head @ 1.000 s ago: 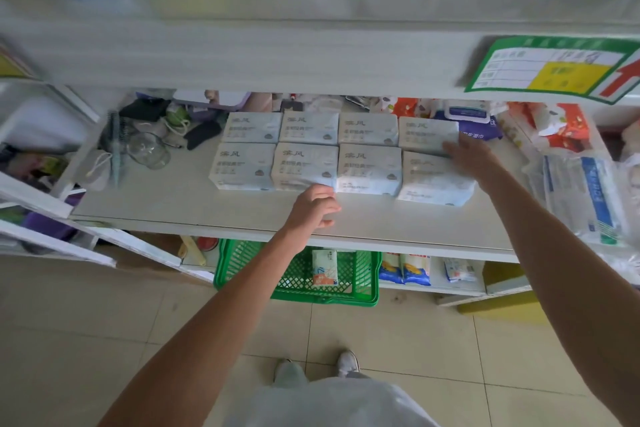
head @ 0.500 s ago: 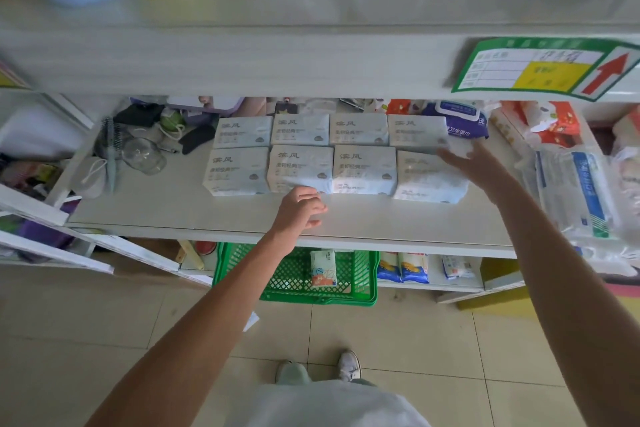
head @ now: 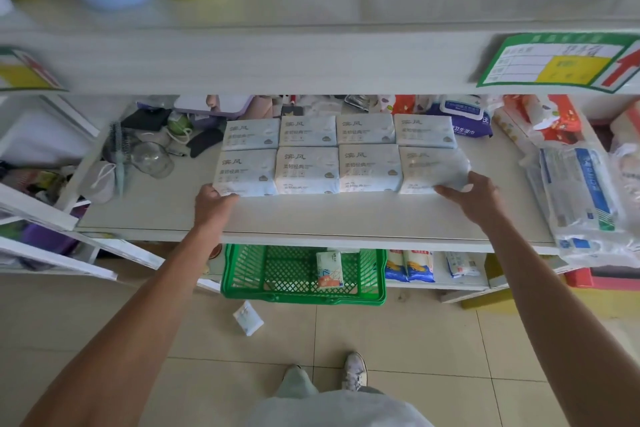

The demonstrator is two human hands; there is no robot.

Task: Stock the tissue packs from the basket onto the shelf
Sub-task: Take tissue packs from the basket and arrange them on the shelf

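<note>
Several pale blue tissue packs lie in two rows on the white middle shelf (head: 311, 218). My left hand (head: 213, 203) cups the front left corner of the front-left tissue pack (head: 246, 172). My right hand (head: 471, 196) has its fingers curled over the front right corner of the front-right tissue pack (head: 429, 168). Both packs rest flat on the shelf. Below the shelf, on the floor, stands the green basket (head: 242, 274) with one small tissue pack (head: 329, 269) upright inside it.
A small white packet (head: 247, 317) lies on the floor tiles before the basket. A glass bowl (head: 152, 159) and clutter sit left of the packs; plastic-wrapped goods (head: 581, 198) sit to the right. The upper shelf edge (head: 311, 59) overhangs close above. My shoes stand below.
My left hand slid left from the shelf's middle to the front-left pack's corner. My right hand drew back from the rear right pack to the front-right pack's corner.
</note>
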